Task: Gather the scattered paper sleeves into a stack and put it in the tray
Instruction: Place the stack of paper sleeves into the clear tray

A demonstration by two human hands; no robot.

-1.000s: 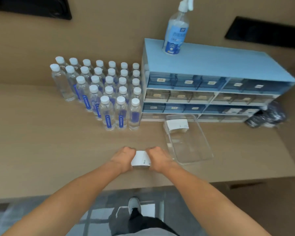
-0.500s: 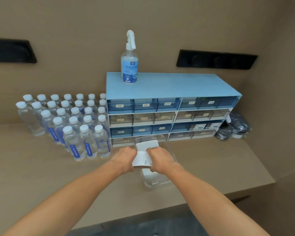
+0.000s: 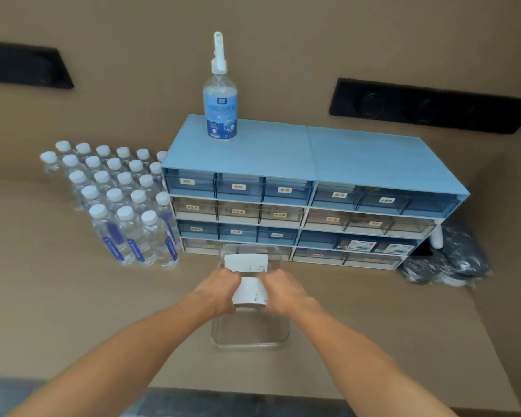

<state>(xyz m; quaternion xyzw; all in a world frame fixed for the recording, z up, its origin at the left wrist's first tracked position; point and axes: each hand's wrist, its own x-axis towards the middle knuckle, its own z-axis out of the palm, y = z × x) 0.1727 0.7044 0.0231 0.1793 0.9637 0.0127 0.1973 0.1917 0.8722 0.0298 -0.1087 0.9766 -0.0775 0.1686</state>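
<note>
Left hand (image 3: 220,288) and right hand (image 3: 280,291) clamp a white paper-sleeve stack (image 3: 250,291) between them above the clear plastic tray (image 3: 250,341).

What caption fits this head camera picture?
Both hands hold a sleeve stack over the clear tray.

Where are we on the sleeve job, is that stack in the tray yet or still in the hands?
Done: one stack of sleeves already lies at the far end of the clear tray. In hand: the left hand and right hand grip a second stack between them, over the tray's middle. Left: set it down and let go. No loose sleeves show on the counter.
</note>
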